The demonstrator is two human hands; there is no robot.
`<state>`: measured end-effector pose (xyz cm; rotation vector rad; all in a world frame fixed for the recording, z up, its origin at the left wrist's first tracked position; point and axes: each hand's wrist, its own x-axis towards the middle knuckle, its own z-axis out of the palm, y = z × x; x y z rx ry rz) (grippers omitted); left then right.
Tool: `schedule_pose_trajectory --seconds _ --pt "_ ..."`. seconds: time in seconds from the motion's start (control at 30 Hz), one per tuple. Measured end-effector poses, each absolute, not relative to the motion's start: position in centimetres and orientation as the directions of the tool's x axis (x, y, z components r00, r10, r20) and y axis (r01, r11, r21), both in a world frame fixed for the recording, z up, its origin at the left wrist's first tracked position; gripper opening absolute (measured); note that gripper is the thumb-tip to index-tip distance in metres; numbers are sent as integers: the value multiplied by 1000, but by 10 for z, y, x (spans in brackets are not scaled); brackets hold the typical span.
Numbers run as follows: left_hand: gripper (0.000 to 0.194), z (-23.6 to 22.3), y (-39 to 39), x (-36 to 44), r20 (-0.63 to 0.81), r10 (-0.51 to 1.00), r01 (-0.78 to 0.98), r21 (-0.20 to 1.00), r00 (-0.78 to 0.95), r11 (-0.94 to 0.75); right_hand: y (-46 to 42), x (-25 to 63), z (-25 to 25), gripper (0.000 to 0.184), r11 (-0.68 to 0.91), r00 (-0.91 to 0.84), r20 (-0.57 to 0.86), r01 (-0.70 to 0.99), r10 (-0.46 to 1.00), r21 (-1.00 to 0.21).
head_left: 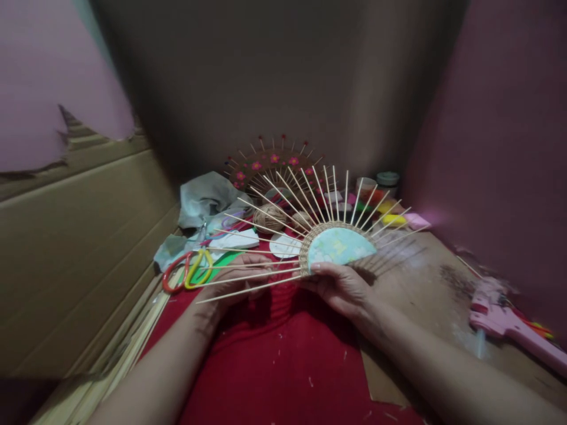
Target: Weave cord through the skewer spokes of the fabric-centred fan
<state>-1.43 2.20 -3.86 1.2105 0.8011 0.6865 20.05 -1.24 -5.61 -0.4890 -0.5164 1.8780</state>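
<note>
A half-round stick fan (341,245) is held up in the middle. Its centre is a pale blue patterned half-disc with a band of woven twine (309,242) around the curved edge. Thin wooden sticks (319,192) radiate from that band. My right hand (343,289) grips the lower edge, thumb on the front of the half-disc and fingers behind. Behind the lowest sticks on the left is my left hand (245,274), its fingers curled near the band. The sticks partly cover those fingertips, and I cannot make out what they pinch.
Scissors with red and yellow handles (188,270) lie left, beside crumpled grey cloth (208,198). Behind the fan are a twine ball (269,218) and a flowered stick fan (266,162). A pink glue gun (500,319) rests right, on cardboard. Red cloth (274,366) lies underneath.
</note>
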Motion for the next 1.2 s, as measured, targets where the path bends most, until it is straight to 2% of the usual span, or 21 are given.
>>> schedule_pose_trajectory --seconds 0.23,0.37,0.7,1.2 --pt "18 -43 32 -34 -29 800 -187 967 599 175 -9 202 -56 9 -275 -251 -119 -806 961 -525" --pt "20 -44 43 -57 2 828 -191 973 561 127 -7 204 -57 11 -265 -235 -123 -816 964 -515" --pt "13 -30 46 -98 -119 861 -43 986 494 161 -10 201 -55 6 -227 -178 -141 -781 974 -582" --pt "21 -24 47 -99 -89 910 0 995 406 97 -8 200 -55 6 -201 -103 -193 -773 976 -601"
